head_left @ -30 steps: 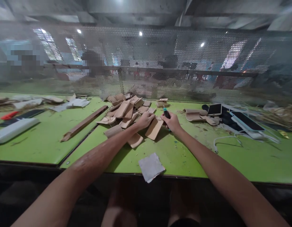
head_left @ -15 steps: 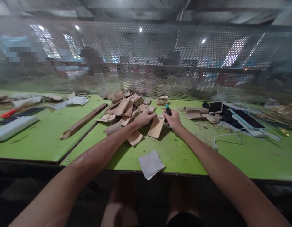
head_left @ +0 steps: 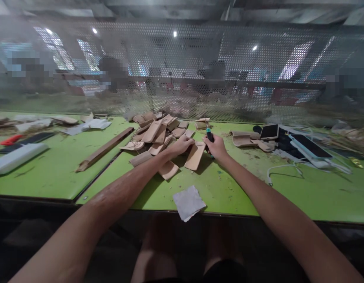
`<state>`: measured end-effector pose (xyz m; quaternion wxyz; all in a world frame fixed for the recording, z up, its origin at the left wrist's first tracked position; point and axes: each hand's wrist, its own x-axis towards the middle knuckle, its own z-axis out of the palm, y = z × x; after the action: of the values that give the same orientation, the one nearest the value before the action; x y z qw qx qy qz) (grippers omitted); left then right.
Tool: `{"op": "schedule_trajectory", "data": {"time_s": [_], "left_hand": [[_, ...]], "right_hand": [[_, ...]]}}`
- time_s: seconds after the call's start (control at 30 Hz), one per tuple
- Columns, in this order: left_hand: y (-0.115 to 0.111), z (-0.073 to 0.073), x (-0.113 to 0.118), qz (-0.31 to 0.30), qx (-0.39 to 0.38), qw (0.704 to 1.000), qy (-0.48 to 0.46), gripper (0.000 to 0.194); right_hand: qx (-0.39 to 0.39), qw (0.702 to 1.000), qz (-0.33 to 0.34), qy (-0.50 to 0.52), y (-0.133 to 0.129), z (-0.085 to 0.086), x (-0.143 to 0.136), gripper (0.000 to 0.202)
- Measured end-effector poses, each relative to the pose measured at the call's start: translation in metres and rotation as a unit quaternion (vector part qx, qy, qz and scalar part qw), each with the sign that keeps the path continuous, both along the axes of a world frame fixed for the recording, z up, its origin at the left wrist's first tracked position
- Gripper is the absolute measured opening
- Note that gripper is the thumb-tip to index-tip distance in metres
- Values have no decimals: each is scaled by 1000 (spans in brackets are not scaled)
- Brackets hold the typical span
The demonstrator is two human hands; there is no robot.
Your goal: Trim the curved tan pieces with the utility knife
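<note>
Between my hands a pale, flat wooden piece (head_left: 195, 156) stands tilted over the green table (head_left: 225, 192). My left hand (head_left: 182, 144) is closed on its upper left edge. My right hand (head_left: 216, 146) wraps round a teal and black handled tool (head_left: 209, 136), its thin tip pointing up and away; the fingers touch the piece's upper right corner. Behind and left of my left hand lies a pile of curved wooden pieces (head_left: 153, 131). One more curved piece (head_left: 169, 170) rests just under my left forearm.
A long wooden strip (head_left: 105, 149) lies at the left, near a white case (head_left: 19, 157). Grey squares of paper (head_left: 189, 202) overhang the front edge. Phones (head_left: 311, 146), a white cable (head_left: 284, 167) and wooden scraps (head_left: 243, 139) lie right. A perforated screen (head_left: 182, 90) stands behind.
Both hands keep their hold, with the wooden piece nearly in the same place. The whole view has shifted slightly.
</note>
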<state>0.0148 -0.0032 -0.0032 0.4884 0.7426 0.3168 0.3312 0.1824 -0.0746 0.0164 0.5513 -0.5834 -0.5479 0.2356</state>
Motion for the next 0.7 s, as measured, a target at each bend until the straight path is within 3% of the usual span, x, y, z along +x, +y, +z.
{"op": "schedule_trajectory", "data": {"time_s": [0.37,0.7], "left_hand": [[-11,9,-1,37,-26,999,-5,23],[0,-1,-1,3,-13,1000,24,27]], "right_hand": [[4,1000,0,-2,1,-2,1,13],[10,1000,12,-10,0,-3,1,18]]}}
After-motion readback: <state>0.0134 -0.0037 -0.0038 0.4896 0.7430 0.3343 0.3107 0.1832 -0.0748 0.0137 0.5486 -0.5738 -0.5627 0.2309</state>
